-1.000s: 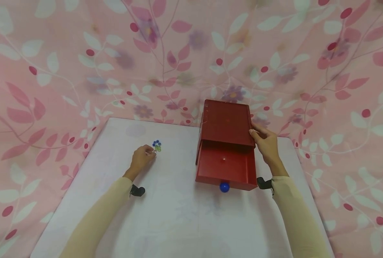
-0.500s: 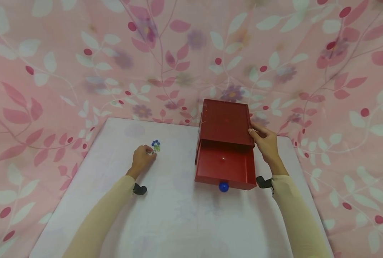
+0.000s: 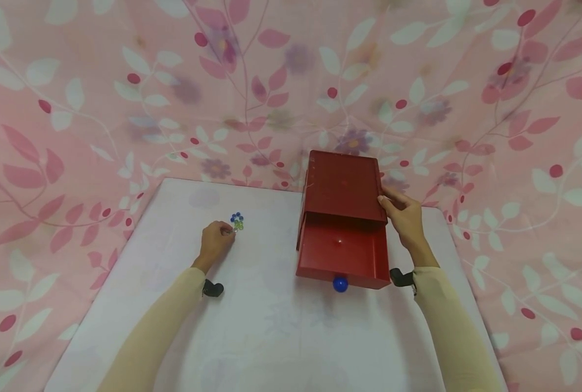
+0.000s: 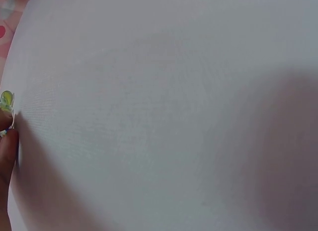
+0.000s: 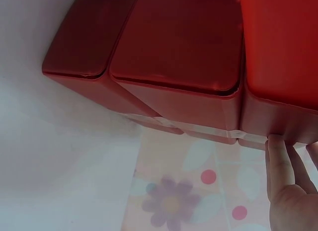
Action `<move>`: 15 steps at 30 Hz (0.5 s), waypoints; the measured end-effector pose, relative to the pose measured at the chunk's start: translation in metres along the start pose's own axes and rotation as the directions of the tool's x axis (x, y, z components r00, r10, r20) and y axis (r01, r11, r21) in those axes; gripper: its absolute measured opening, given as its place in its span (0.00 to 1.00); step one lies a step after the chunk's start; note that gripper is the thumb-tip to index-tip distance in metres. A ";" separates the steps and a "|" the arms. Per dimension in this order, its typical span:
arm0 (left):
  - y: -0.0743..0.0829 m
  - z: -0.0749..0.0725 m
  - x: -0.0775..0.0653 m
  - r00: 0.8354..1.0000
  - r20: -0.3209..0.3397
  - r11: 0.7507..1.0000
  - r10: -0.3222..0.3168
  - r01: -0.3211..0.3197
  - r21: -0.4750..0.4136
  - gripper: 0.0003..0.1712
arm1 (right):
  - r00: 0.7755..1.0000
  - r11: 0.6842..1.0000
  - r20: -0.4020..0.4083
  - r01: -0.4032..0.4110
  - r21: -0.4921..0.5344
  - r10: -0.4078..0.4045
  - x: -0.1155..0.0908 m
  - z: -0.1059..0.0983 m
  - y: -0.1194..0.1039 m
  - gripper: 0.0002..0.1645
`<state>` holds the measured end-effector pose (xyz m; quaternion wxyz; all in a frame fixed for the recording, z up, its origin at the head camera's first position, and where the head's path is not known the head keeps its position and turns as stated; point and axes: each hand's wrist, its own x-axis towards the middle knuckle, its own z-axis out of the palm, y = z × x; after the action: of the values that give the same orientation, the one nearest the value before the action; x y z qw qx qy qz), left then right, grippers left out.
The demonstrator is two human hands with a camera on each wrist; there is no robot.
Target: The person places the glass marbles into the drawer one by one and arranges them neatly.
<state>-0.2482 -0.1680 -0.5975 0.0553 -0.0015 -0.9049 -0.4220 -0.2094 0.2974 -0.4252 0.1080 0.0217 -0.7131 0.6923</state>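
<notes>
At the left of the table, my left hand [image 3: 214,242] pinches a small clear glass bead [image 3: 236,230] between thumb and fingertips. Just beyond the fingertips lies a cluster of blue beads [image 3: 241,218] and green beads [image 3: 240,225]. In the left wrist view, only the fingertips [image 4: 7,146] and a bit of shiny green glass show at the left edge. A red plastic drawer unit [image 3: 344,188] stands at the back right, its top drawer [image 3: 332,258] pulled out. My right hand [image 3: 405,220] grips its right side, thumb at the top edge, fingers along the side wall [image 5: 258,121].
A blue round knob [image 3: 340,284] sits on the drawer front. Lower drawers [image 5: 174,47] are pushed in below it. The pale tabletop [image 3: 266,326] ends against a pink floral cloth [image 3: 281,87] at the back and sides.
My left fingertips have shifted slightly at the clear bead. The right hand, drawer unit and bead cluster show no visible movement.
</notes>
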 end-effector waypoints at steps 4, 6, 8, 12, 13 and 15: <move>-0.003 -0.001 0.000 1.000 -0.019 1.000 0.016 -0.016 -0.002 0.09 | 1.000 1.000 -0.005 -0.004 -0.002 0.004 -0.001 0.001 -0.001 0.26; -0.004 -0.002 0.000 1.000 -0.028 1.000 0.014 -0.014 -0.007 0.09 | 1.000 1.000 -0.004 -0.003 0.002 0.003 -0.001 0.001 -0.001 0.26; -0.004 -0.004 0.001 1.000 -0.030 1.000 0.007 -0.007 -0.012 0.09 | 1.000 1.000 -0.002 -0.003 0.001 0.003 -0.001 0.002 0.000 0.26; 0.003 -0.009 0.004 0.999 -0.050 0.999 0.001 -0.003 -0.043 0.10 | 1.000 1.000 -0.003 -0.009 -0.008 0.008 -0.001 0.001 -0.001 0.26; 0.005 -0.010 0.005 0.998 -0.060 0.999 0.014 -0.017 -0.047 0.10 | 1.000 1.000 -0.005 -0.011 -0.013 0.011 -0.001 0.001 -0.001 0.26; 0.010 -0.011 0.008 0.996 -0.085 0.996 0.040 -0.047 -0.071 0.10 | 1.000 1.000 -0.008 -0.015 -0.017 0.015 -0.001 0.000 -0.001 0.26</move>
<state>-0.2548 -0.1703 -0.5824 0.1019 -0.0057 -0.8856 -0.4530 -0.2085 0.2971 -0.4244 0.1059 0.0126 -0.7187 0.6871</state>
